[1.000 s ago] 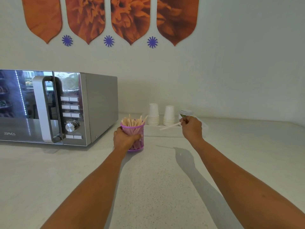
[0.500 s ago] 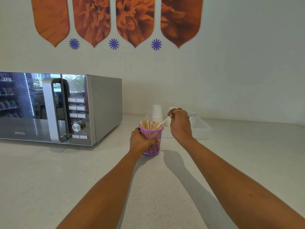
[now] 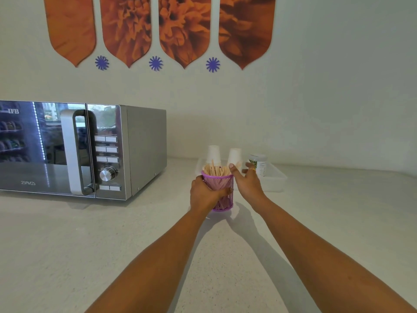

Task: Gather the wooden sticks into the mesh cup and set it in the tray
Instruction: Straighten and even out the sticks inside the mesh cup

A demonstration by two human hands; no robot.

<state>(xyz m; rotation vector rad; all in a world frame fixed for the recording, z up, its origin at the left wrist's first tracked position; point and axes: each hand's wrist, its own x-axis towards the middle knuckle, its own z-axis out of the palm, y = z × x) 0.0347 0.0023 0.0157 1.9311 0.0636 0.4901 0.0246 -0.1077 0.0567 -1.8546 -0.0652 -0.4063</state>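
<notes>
Sticks [image 3: 215,170] stand in the mesh cup [image 3: 222,185], gripped by the left hand [image 3: 203,196] near the worktop [image 3: 112,245] rear edge. Right hand [image 3: 247,182] is empty, fingers spread.

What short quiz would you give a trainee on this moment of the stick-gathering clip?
1. True or false: the left hand grips the mesh cup.
2. The right hand is: A) pinching a stick; B) open, holding nothing; C) curled into a fist.
3. Fill in: the wooden sticks stand in the cup, which is not yet in the ____.
Key: 1 true; 2 B; 3 tray.
</notes>
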